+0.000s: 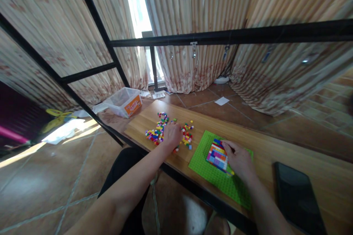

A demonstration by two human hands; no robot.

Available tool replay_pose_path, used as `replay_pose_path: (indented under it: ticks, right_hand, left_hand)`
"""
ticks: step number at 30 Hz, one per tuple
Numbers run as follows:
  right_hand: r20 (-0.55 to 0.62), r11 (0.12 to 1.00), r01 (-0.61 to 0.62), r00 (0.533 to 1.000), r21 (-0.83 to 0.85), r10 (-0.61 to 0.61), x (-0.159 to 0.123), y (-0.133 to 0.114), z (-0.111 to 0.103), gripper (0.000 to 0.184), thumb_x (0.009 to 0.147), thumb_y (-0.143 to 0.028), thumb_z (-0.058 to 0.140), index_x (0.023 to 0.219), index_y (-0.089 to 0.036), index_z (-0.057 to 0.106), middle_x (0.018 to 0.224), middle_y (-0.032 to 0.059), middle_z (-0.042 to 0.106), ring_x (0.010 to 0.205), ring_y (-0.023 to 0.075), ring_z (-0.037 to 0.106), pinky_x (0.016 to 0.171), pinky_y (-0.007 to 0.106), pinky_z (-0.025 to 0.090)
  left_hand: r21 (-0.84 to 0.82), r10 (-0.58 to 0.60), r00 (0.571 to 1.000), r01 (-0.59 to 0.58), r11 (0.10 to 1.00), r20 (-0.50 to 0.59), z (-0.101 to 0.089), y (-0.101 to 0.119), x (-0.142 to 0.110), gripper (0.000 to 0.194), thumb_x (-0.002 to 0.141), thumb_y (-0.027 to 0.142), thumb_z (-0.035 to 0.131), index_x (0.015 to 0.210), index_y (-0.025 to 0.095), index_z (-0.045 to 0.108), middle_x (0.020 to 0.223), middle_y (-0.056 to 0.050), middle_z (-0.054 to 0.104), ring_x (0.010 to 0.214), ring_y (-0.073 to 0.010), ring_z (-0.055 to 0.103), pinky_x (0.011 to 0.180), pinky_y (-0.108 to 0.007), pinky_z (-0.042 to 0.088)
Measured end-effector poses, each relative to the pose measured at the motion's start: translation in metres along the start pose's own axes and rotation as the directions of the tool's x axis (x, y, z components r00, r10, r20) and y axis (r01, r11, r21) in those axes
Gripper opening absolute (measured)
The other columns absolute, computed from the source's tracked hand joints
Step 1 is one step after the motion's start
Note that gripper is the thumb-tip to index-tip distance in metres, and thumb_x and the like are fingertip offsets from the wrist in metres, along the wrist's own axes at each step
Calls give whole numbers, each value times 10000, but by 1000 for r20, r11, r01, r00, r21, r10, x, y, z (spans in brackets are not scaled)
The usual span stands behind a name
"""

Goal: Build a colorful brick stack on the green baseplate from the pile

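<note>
My left hand (173,134) reaches into a spread of small coloured toy bricks (158,132) on the wooden bench. Its fingers are curled down among the bricks, and the fingertips are hidden behind the hand. A green studded baseplate (200,165) lies to the right of the loose bricks. On it stands a flat rectangular block of joined multicoloured bricks (217,155). My right hand (239,159) is at the right edge of that block, fingers bent and drawn together near its top corner. Whether a small brick sits in those fingers cannot be made out.
A dark tablet-like slab (296,194) lies at the bench's right. Beyond the left end, a clear plastic box (117,101) with an orange label rests on the floor. A black metal rail (176,40) crosses before the curtains (198,7). White paper (222,101) lies on the tiles.
</note>
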State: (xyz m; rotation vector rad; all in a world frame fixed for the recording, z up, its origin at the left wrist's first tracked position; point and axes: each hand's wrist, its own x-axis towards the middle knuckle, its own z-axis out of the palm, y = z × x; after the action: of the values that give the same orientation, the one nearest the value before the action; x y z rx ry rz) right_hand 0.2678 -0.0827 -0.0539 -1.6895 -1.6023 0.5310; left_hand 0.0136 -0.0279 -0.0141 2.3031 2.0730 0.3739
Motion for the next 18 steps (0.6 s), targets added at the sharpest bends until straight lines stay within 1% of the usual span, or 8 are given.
replay_pose_path:
  ticks: [3,7,10,15,18]
  right_hand:
    - [-7,1000,19,1000,-2,-19,0,0,0,340,858,-411,454,936,-229,730,989,69,740,922,220,665,846,351,477]
    - [-7,999,30,1000,-11,-30,-1,-1,0,343,872,-404,446,953,-225,727,1001,67,738,927,214,661,857,347,472]
    - [1,999,36,999,-11,-36,-2,-3,-1,354,882,-403,433,968,-217,723,1013,70,734,937,213,659,859,343,471]
    - [12,999,47,999,-12,-47,-1,-1,-1,365,882,-396,431,981,-195,720,1026,86,729,949,219,655,871,347,467]
    - [17,999,45,999,-27,-44,-1,-1,-1,374,883,-402,428,987,-192,720,1035,89,726,959,222,653,869,350,467]
  left_hand:
    - [41,20,1000,-21,999,21,1,-4,4,209,845,233,507,876,153,698,959,-131,672,969,-269,592,864,-390,457]
    - [86,15,998,-20,996,58,3,4,5,208,831,217,526,946,156,689,1007,-130,670,1017,-280,576,874,-396,443]
    - [83,1,997,-7,997,80,2,8,6,214,834,198,516,954,156,688,1014,-135,675,1023,-285,578,883,-405,434]
    - [75,16,995,-23,997,97,3,7,8,220,841,168,497,961,159,681,987,-130,693,985,-269,608,904,-405,416]
    - [68,33,994,-40,997,102,5,5,10,213,842,178,508,974,164,675,986,-128,696,994,-264,611,925,-406,402]
